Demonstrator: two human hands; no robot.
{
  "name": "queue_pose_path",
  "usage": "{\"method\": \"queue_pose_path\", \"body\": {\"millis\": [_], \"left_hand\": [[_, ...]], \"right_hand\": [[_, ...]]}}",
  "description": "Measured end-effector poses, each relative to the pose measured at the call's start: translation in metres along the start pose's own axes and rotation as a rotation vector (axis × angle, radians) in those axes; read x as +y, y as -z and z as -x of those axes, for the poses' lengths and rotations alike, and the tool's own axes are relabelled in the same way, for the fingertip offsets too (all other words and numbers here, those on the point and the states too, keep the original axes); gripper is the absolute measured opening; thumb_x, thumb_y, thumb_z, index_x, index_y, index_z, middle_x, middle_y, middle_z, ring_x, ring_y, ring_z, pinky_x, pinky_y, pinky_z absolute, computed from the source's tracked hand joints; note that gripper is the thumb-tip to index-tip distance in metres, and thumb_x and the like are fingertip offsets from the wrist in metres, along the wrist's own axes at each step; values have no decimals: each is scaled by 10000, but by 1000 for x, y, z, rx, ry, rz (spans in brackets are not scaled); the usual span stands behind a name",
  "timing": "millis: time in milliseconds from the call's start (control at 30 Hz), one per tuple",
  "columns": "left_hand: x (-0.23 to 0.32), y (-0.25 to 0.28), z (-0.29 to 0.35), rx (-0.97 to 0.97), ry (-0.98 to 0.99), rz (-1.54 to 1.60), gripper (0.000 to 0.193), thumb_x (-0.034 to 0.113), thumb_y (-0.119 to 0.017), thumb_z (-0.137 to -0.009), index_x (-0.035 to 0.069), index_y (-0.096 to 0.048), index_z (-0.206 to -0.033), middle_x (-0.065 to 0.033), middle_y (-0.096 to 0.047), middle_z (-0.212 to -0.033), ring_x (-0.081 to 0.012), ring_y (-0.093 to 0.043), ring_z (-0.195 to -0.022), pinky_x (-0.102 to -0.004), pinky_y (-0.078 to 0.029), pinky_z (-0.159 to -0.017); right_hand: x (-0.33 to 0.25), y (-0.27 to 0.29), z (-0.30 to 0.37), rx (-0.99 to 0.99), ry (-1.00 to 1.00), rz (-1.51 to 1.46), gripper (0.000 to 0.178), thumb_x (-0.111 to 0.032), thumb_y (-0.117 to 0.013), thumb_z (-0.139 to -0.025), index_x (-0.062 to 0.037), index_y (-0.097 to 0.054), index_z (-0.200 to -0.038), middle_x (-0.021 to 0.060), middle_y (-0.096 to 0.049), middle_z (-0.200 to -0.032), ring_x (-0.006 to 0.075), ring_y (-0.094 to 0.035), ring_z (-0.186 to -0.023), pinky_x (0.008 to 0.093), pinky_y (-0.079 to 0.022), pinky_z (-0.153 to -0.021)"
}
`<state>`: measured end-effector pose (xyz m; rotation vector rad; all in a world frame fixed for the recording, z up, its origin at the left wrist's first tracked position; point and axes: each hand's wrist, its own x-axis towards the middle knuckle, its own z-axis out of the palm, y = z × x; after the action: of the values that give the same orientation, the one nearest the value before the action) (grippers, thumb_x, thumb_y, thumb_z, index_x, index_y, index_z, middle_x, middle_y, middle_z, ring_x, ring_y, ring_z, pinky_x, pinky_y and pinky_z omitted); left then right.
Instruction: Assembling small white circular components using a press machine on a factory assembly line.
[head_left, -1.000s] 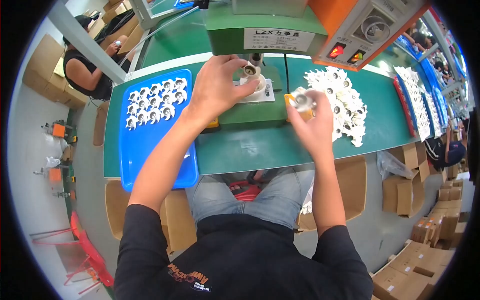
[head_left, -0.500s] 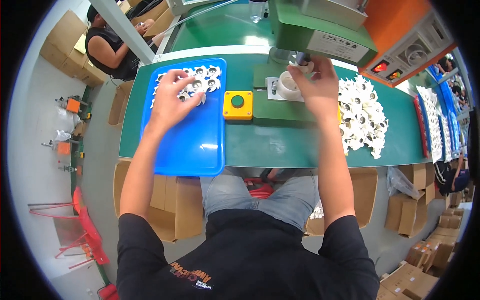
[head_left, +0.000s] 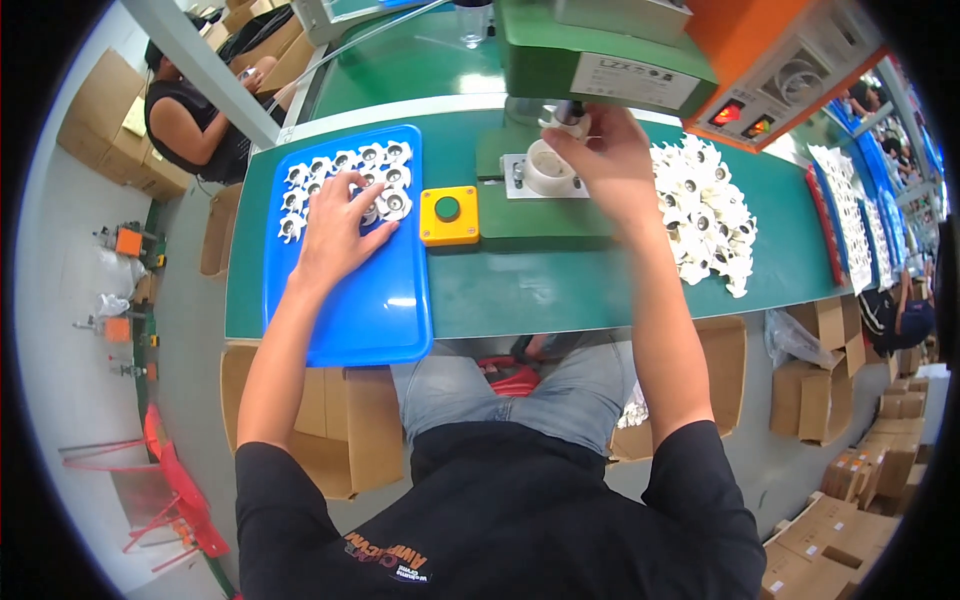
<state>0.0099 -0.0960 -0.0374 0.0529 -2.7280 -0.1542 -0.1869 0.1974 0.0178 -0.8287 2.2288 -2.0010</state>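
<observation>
My left hand (head_left: 338,232) is over the blue tray (head_left: 375,310), thumb and fingers apart, fingertips by the rows of white plastic impellers (head_left: 343,160) with dark round centres. Whether the fingertips touch one is hard to tell. My right hand (head_left: 612,165) is raised under the green press head (head_left: 600,65), its fingers closed round a white impeller (head_left: 568,124) at the dark punch (head_left: 571,108). My fingers partly hide that impeller. Just below it stands a white round fixture (head_left: 549,170) on a metal plate.
A yellow box with a green button (head_left: 447,208) lies between tray and press. Loose impellers (head_left: 705,215) are heaped right of the press, beside an orange control box (head_left: 775,75). Cardboard boxes (head_left: 375,430) stand below the table edge. Another person (head_left: 190,120) sits at far left.
The whole view has shifted, moving the bench leftward in the picture. My left hand has drawn back slightly from the impellers, uncovering more of them. My right hand stays at the punch.
</observation>
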Motion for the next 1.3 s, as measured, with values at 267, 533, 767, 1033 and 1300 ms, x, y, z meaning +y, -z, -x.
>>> {"method": "queue_pose_path", "body": {"millis": [267, 533, 767, 1033, 1300], "left_hand": [[-6, -2, 2, 7, -50, -2, 434, 158, -855, -823, 70, -743, -1234, -144, -612, -1235, -336, -594, -1141, -455, -468, -982], [-9, -3, 1, 40, -102, -43, 390, 199, -874, -804, 66, -755, -1151, -77, -645, -1150, -271, -600, -1090, -439, -467, -934], [-13, 1, 2, -9, -103, -56, 334, 178, -870, -811, 80, -761, -1111, -104, -641, -1177, -315, -612, -1118, -451, -482, -960], [-11, 4, 3, -4, -102, -58, 330, 195, -870, -817, 79, -762, -1107, -109, -638, -1178, -320, -611, -1127, -452, -481, -969], [1, -2, -5, 38, -101, -4, 347, 286, -871, -821, 34, -751, -1028, -104, -656, -1109, -295, -620, -1059, -442, -470, -930]], "right_hand": [[-5, 18, 14, 23, 20, 148, 506, -247, -844, -847, -8, -656, -1251, 70, -727, -1159, 181, -663, -996, 338, -529, -912], [6, 49, 43, 8, -18, 154, 480, -225, -827, -856, 6, -667, -1246, 92, -733, -1165, 176, -664, -1011, 346, -527, -929], [8, 66, 53, -4, -25, 153, 462, -213, -810, -874, 14, -677, -1253, 117, -739, -1177, 184, -675, -1050, 344, -523, -934], [10, 68, 62, -55, -16, 219, 418, -219, -803, -885, -2, -695, -1225, 107, -746, -1167, 194, -677, -1030, 344, -522, -933], [9, 72, 73, -9, 27, 221, 350, -181, -802, -885, -11, -711, -1178, 103, -750, -1112, 206, -668, -985, 350, -524, -920]]}}
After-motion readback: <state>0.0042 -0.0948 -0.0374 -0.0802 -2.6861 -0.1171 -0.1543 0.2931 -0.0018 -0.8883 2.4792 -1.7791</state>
